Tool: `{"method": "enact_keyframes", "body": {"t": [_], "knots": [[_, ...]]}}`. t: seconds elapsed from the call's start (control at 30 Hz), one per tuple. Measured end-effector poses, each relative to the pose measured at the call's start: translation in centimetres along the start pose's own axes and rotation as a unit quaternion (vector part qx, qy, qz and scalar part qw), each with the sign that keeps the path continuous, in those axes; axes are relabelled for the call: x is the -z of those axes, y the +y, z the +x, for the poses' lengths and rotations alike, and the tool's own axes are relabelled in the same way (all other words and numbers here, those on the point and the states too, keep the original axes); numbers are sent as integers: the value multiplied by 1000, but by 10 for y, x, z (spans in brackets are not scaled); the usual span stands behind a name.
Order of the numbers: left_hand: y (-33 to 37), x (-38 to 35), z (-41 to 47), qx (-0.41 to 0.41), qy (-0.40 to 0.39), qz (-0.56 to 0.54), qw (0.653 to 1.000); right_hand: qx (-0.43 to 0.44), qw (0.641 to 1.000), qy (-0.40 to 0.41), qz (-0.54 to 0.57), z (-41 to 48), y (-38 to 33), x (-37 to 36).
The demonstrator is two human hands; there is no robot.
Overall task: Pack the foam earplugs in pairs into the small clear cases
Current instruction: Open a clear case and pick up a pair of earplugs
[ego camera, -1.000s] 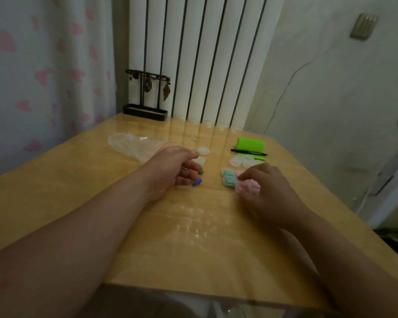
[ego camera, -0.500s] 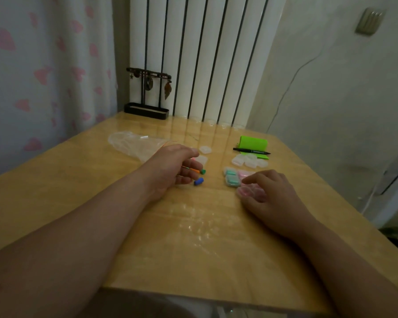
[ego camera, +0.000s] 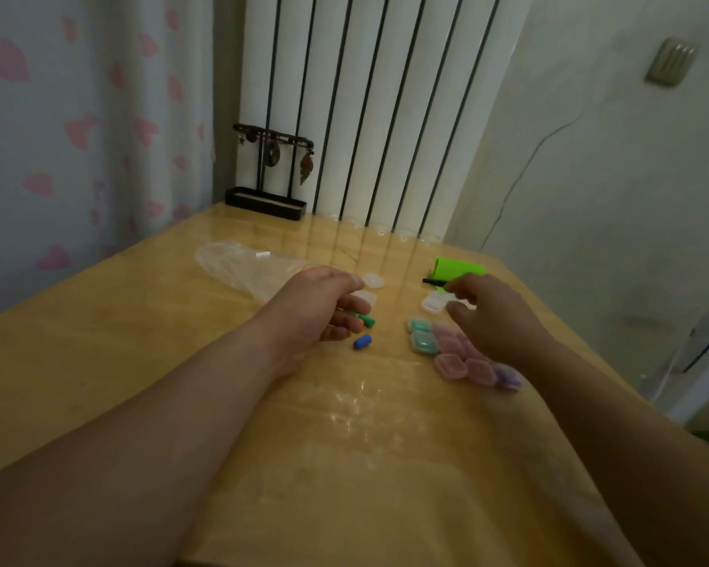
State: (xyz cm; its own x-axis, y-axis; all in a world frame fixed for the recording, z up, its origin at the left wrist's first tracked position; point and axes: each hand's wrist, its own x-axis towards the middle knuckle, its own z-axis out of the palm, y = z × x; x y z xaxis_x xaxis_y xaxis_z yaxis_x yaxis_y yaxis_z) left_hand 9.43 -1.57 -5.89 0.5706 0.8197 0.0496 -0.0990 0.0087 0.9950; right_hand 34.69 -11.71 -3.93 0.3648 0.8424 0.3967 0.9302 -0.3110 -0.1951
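My left hand [ego camera: 324,311] rests on the table with curled fingers and pinches a green and orange earplug [ego camera: 366,320] at its fingertips. A blue earplug [ego camera: 362,342] lies loose just in front of it. Two empty clear cases [ego camera: 371,280] sit beyond that hand. My right hand [ego camera: 490,317] is at a cluster of clear cases [ego camera: 432,303], its thumb and forefinger curled round one of them. Closed cases with teal [ego camera: 421,336], pink [ego camera: 451,366] and purple [ego camera: 508,379] earplugs lie in a group under and beside my right wrist.
A crumpled clear plastic bag [ego camera: 244,266] lies at the left rear of the wooden table [ego camera: 344,464]. A bright green object [ego camera: 459,268] and a black pen [ego camera: 432,281] lie behind the cases. A dark jewellery stand [ego camera: 269,200] is at the back edge.
My right hand has left the pink cases and moved away from me to the clear cases. The pink and purple cases now show. My left hand has stayed put.
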Motion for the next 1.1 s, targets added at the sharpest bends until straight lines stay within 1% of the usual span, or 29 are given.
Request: {"method": "enact_keyframes", "body": {"t": [0.13,0.2,0.3,0.43,0.6,0.67,0.77,0.93,1.0,1.1], "knots": [[0,1,1,2,12,-2,1000,-36,995,-81,-49,46,-8,-21],[0,2,1,0,16,-11,1000,-51,990,-107,-80,58,-12,-30],[0,4,1,-2,17,-23,1000,-67,984,-111,-124,67,-18,-40],[1,4,1,-4,18,-24,1000,-88,981,-103,-137,68,-24,-46],[2,4,0,-8,21,-29,999,-103,975,-114,-162,62,-32,-44],[2,4,0,-10,22,-32,999,-102,980,-104,-132,61,-36,-44],[3,4,-1,-6,20,-36,999,-91,992,-68,-51,60,-48,-36],[3,3,-1,-1,19,-12,1000,-38,997,-13,69,45,-87,-8],[4,2,-3,3,22,-12,1000,-19,985,25,170,28,-101,0],[6,2,-6,12,11,-8,1000,1,945,67,321,-4,-114,-2]]}}
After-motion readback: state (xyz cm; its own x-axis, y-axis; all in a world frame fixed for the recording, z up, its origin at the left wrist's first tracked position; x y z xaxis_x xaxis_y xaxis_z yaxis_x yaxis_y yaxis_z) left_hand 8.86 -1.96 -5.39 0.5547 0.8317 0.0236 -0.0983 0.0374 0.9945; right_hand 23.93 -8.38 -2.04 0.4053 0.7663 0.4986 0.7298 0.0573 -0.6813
